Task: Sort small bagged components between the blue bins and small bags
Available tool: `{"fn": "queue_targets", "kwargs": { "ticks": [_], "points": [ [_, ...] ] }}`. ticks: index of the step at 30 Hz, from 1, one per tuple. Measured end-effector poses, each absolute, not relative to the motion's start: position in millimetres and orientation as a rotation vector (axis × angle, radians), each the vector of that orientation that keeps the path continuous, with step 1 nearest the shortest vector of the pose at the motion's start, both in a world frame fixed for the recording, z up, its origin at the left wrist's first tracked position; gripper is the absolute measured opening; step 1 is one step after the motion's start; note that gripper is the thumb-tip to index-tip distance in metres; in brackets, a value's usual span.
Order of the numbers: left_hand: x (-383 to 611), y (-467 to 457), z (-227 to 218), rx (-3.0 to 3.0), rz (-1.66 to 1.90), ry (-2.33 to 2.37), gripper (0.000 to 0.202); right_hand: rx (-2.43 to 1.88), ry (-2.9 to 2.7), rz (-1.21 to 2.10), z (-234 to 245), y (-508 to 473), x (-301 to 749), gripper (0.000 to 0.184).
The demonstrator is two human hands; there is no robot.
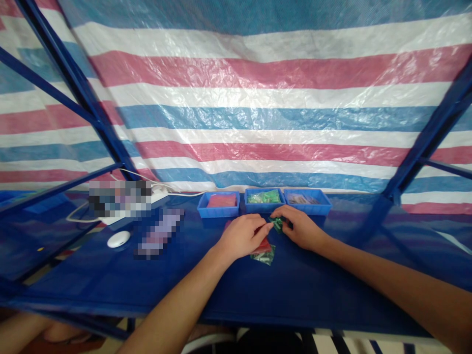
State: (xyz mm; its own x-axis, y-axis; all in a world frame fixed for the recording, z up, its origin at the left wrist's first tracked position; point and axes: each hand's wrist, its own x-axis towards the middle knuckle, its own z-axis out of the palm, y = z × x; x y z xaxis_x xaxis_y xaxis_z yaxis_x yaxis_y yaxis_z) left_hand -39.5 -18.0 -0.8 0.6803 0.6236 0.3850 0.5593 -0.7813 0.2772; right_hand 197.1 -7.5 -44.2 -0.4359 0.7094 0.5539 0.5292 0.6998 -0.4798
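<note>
My left hand [245, 236] is closed, its thumb and fingertips pinched together at the left edge of a small green packet [277, 225]. Curled over the other side of that packet is my right hand [298, 228], thumb and index finger closed on it. Beneath my left palm lies a red packet [263, 247], partly hidden by the hand. A clear green-tinted bag [266, 256] with pale contents sticks out below the red one. Both hands rest low over the blue table [295, 290].
Behind the hands stand three blue bins: one with pink-red packets [218, 212], one with green packets [264, 208], one with clear packets [313, 210]. Leftward are a white oval object [118, 239], a blurred-out item [160, 233] and a power strip [158, 196] with cables. Blue posts frame the table.
</note>
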Motion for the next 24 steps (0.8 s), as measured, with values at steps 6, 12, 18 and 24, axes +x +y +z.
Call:
{"fn": "queue_targets", "kwargs": {
  "ticks": [6, 12, 18, 24],
  "points": [
    [-35.1, -2.5, 6.6, 2.75, 0.536, 0.872, 0.036, -0.944, -2.169, 0.27, -45.9, -5.2, 198.3, 0.044],
    [-15.9, 13.1, 30.5, 2.72, 0.489, 0.888, 0.027, -0.992, -2.27, 0.22, -42.4, -8.3, 198.8, 0.026],
    [9.5, 2.2, 27.9, 2.775, 0.621, 0.98, 0.033, -0.982, -2.238, 0.289, -45.8, -4.5, 202.5, 0.029],
    [-1.4, -1.0, 3.8, 2.734, 0.816, 0.948, 0.028, -1.046, -1.993, 0.366, -48.9, 1.8, 205.3, 0.019]
  ]
}}
